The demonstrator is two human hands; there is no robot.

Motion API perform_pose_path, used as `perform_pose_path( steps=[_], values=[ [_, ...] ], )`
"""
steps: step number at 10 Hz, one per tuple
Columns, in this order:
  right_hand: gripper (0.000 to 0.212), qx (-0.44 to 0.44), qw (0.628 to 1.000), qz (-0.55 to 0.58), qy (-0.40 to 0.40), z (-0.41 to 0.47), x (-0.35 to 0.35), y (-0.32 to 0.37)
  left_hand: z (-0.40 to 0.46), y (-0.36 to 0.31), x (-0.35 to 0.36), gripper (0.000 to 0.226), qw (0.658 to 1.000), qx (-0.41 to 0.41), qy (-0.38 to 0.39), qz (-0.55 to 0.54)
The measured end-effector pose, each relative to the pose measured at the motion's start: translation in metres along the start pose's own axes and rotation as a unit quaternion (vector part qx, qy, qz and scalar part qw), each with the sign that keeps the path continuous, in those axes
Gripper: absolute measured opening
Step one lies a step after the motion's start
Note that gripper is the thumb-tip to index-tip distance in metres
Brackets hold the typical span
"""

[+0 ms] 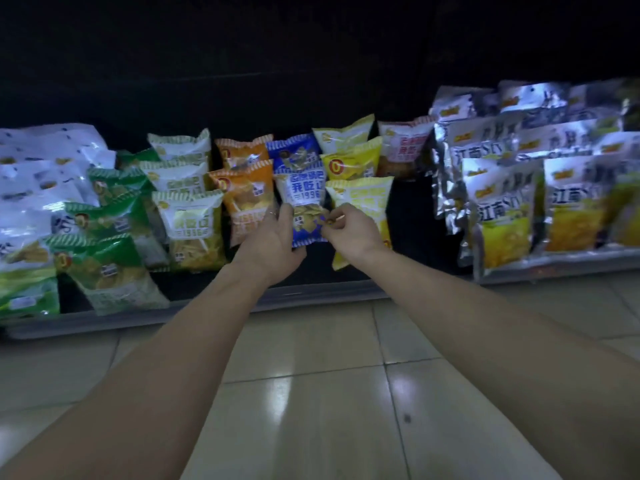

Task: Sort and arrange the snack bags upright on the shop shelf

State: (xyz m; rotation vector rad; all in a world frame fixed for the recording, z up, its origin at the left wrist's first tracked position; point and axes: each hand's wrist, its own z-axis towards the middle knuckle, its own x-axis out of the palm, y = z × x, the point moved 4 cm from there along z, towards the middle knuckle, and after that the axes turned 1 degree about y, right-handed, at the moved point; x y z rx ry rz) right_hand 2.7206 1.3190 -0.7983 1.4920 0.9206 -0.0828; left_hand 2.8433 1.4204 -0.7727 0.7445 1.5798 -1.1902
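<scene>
Pale floor tiles lie nearest us, with the low shop shelf beyond them. Silver bags stand at the right, green bags at the left. Between orange and yellow bags stands the blue snack bag, upright at mid-shelf. Our left hand grips its left edge; our right hand pinches its right side with curled fingers.

Low dark shelf before you, grey front lip, green bags at left, orange bags, yellow bags centre, silver bags right, standing upright in rows.
</scene>
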Motion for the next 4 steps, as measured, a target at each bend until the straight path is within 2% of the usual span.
perform_pose_path(
  steps=[2, 3, 4],
  values=[
    [0.018, 0.012, 0.998, -0.050, -0.022, -0.008, -0.123, -0.041, 0.011, -0.120, 0.007, 0.056, 0.996, 0.081, 0.003, -0.044],
    [0.030, 0.006, 0.999, -0.049, 0.000, -0.015, -0.180, -0.054, 0.015, -0.177, 0.000, 0.047, 0.989, 0.121, -0.014, -0.084],
    [0.032, -0.017, 0.998, -0.054, 0.008, -0.027, -0.237, -0.056, 0.017, -0.228, -0.028, 0.036, 0.972, 0.157, -0.060, -0.164]
  ],
)
